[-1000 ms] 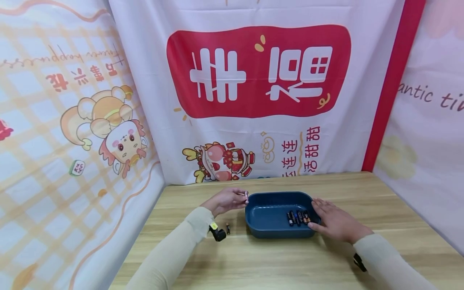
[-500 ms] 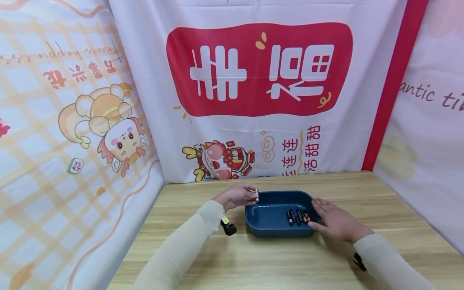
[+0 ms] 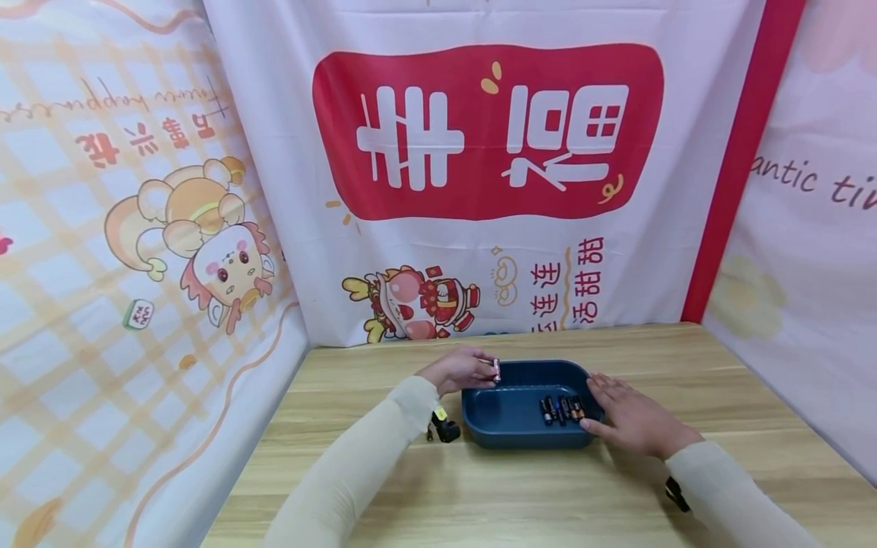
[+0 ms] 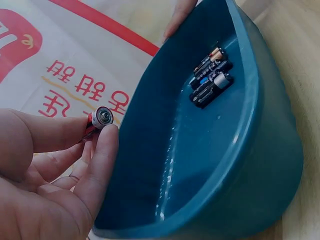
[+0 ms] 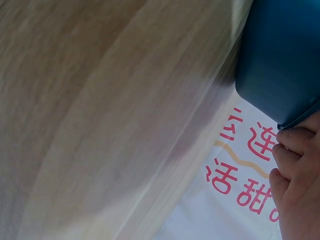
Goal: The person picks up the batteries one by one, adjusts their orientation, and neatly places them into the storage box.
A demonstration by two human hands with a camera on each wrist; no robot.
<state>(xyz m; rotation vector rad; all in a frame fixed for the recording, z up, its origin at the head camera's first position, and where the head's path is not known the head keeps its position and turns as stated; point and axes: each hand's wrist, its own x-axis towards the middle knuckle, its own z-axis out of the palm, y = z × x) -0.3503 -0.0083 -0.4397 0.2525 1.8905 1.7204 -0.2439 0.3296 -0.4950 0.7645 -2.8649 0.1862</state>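
Between the thumb and fingertips of my left hand [image 3: 464, 371] is a small pinkish-red battery [image 3: 496, 371], held above the left end of a dark blue basin [image 3: 527, 440]. In the left wrist view one metal end of that battery [image 4: 102, 117] faces the camera. Several dark batteries [image 3: 562, 409] lie side by side on the basin floor, toward its right end. My right hand [image 3: 633, 417] rests on the basin's right end, its fingers along the rim and its thumb at the near side. The right wrist view shows the fingers at the rim, with their tips partly hidden.
Another battery [image 3: 429, 433] lies on the wooden table [image 3: 507, 495], left of the basin and partly hidden by the left wrist camera [image 3: 447, 428]. Printed cloth [image 3: 493, 289] hangs behind the table, and a patterned cloth wall [image 3: 157, 304] closes the left side.
My left hand has moved to the right with the battery, from beside the basin's left rim to above its left end. The right hand has stayed at the basin.
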